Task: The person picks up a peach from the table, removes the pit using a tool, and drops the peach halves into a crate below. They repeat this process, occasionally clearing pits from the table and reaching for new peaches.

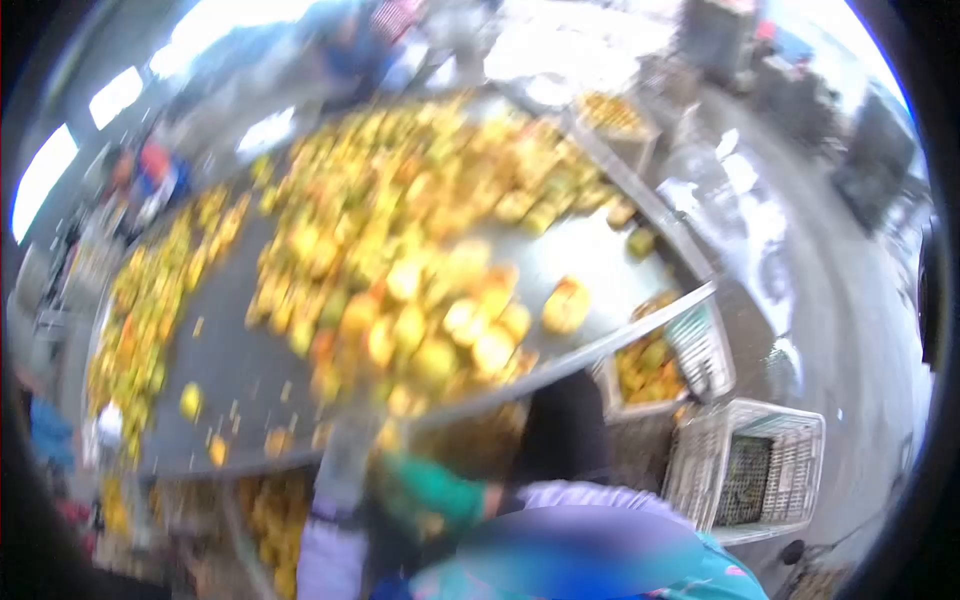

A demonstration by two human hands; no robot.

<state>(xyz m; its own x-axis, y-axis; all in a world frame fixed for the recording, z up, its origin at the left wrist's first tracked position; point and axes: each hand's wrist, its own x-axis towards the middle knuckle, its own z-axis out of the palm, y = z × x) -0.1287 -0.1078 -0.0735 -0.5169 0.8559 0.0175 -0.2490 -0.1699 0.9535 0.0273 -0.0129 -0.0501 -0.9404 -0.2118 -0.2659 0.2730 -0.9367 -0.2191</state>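
Observation:
The whole view is smeared by motion. My right hand [435, 495], in a green glove on a lilac sleeve, reaches left just below the near rim of a big metal sorting table [230, 360]. Blur hides whether it holds anything. My left arm, also in a lilac sleeve, rises at the bottom left. My left hand [345, 455] is a grey smear at the table rim, its grip unreadable. A heap of yellow and orange fruits [400, 250] covers the table. One loose fruit [566, 305] lies near the rim.
A crate of fruit [648, 368] hangs under the table's right end, and beside it is an empty white plastic crate [790, 470]. More fruit [270, 515] sits below the rim at the lower left. People work at the far side. Wet concrete floor lies to the right.

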